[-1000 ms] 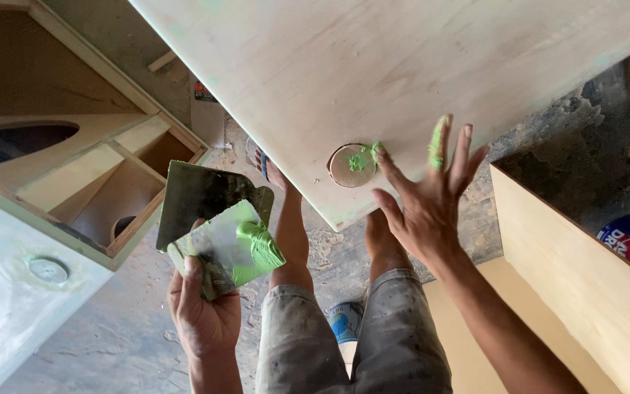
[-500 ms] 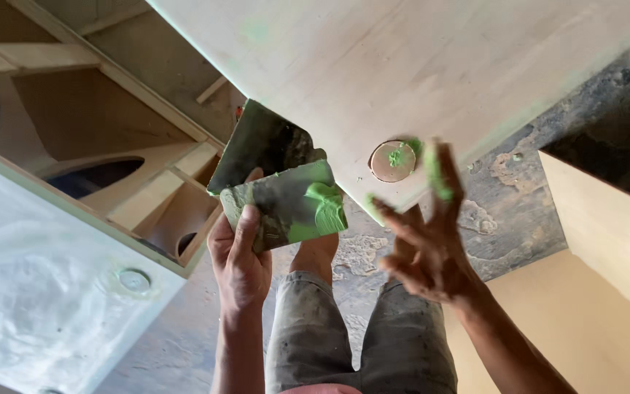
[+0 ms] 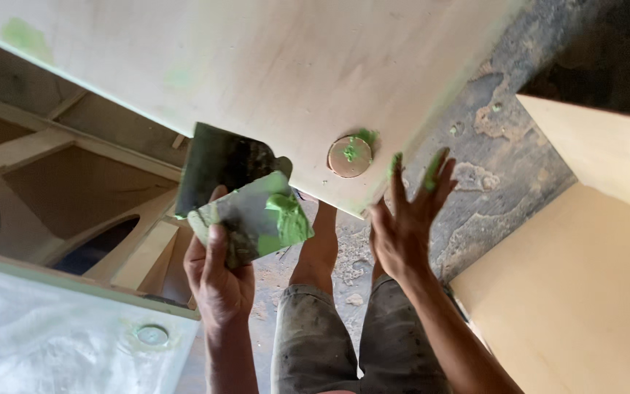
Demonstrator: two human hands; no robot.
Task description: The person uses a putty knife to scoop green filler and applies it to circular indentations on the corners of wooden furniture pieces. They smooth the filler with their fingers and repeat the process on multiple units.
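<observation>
Green putty on both hands' work, under a pale plywood panel.

Plywood panel (image 3: 271,66) slopes above both hands; near its lower edge, between them and just above the right hand's fingertips, sits a round wooden plug (image 3: 349,156) dabbed with green putty. The left hand (image 3: 219,277) is clenched around two flat scrapers: a dark metal scraper (image 3: 220,164) behind, and a paler scraper (image 3: 246,219) in front carrying a lump of green putty (image 3: 288,217). The right hand (image 3: 402,230) is spread open and holds nothing, with green smears on what look like two fingertips, just below the panel's edge. Left of the left hand stands an open plywood cabinet (image 3: 74,182); right of the right hand, another plywood board (image 3: 585,277).
</observation>
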